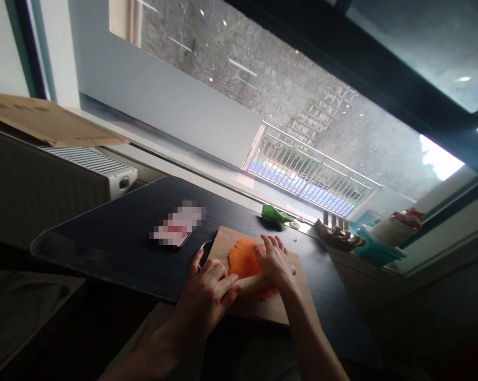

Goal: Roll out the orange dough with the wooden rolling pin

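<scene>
A flattened sheet of orange dough or clay (241, 255) lies on a brown board (225, 235). Across its near part runs a pale rolling pin (251, 284). My left hand (209, 288) is closed at the pin's left end, thumb and forefinger against it, one outer finger raised. Over the right part of the pin lies my right hand (274, 260), palm down on it, fingers stretched forward and apart above the sheet's right edge. The pin's right tip shows just past the wrist. Beside my left hand, a thin curved dark-and-light object is partly hidden.
The board rests on a dark table (116, 243). A phone-like object (177, 227), blurred out, lies left of the board. Behind it sit a crumpled green item (275, 214) and a small roundish piece. A basket (338, 235) and teal container (376, 246) stand right, by the window.
</scene>
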Demonstrator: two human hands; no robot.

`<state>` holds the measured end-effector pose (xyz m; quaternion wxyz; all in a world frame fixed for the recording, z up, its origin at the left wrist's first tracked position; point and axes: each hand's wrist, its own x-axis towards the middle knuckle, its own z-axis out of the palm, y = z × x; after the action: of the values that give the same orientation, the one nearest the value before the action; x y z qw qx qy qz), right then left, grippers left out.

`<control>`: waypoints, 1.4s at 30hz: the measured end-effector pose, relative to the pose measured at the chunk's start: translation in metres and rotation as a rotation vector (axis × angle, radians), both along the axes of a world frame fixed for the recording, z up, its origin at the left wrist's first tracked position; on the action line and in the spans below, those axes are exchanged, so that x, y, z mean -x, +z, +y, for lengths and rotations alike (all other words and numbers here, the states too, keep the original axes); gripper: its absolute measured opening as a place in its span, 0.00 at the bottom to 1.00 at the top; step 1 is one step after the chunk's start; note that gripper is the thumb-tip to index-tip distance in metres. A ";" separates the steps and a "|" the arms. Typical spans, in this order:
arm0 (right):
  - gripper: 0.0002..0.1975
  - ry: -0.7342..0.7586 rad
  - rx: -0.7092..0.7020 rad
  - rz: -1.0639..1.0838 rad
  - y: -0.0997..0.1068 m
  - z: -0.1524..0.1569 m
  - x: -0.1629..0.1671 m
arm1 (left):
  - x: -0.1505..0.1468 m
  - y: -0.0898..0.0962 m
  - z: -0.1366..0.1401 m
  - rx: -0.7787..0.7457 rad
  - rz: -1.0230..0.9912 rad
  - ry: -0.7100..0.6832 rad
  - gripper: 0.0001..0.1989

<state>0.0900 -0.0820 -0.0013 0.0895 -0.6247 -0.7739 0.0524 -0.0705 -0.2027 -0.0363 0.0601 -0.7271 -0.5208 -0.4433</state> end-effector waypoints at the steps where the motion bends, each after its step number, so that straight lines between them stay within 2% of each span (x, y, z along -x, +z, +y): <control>1: 0.28 0.005 -0.002 -0.009 0.001 0.009 0.009 | 0.003 0.000 0.004 0.005 0.000 0.020 0.08; 4: 0.28 0.007 0.004 -0.016 0.001 0.025 0.026 | 0.009 0.003 0.012 0.036 0.002 0.042 0.09; 6: 0.29 0.007 0.009 0.017 0.000 0.022 0.024 | 0.010 0.005 0.012 0.043 0.001 0.020 0.09; 13: 0.27 -0.049 -0.011 0.077 -0.007 -0.040 -0.019 | 0.001 0.012 -0.012 0.052 0.018 -0.041 0.10; 15: 0.26 -0.073 -0.020 0.070 -0.008 -0.046 -0.022 | 0.000 0.012 -0.013 0.052 0.018 -0.044 0.10; 18: 0.28 -0.075 -0.013 0.076 -0.006 -0.031 -0.011 | 0.002 0.009 -0.005 0.028 0.006 -0.019 0.09; 23: 0.30 -0.080 0.046 0.079 0.004 0.018 0.022 | 0.012 0.005 0.016 0.011 0.021 0.028 0.09; 26: 0.30 -0.080 0.056 0.076 0.004 0.027 0.027 | 0.014 0.004 0.019 0.019 0.014 0.043 0.09; 28: 0.30 -0.082 0.034 0.093 0.001 0.017 0.021 | 0.012 0.005 0.014 0.019 0.012 0.023 0.09; 34: 0.28 -0.105 -0.045 0.105 -0.008 -0.045 -0.015 | 0.003 0.013 -0.012 0.030 0.025 -0.044 0.10; 36: 0.28 -0.109 -0.049 0.103 -0.009 -0.050 -0.018 | 0.002 0.014 -0.013 0.028 0.036 -0.041 0.09; 38: 0.29 -0.111 -0.019 0.106 -0.007 -0.041 -0.013 | 0.004 0.013 -0.010 0.013 0.045 -0.015 0.09; 42: 0.31 -0.113 0.014 0.117 0.000 0.003 0.012 | 0.015 0.008 0.007 -0.004 0.062 0.044 0.08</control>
<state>0.0776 -0.0793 -0.0013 0.1329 -0.6637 -0.7307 0.0889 -0.0851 -0.1957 -0.0282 0.0875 -0.7290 -0.5334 -0.4200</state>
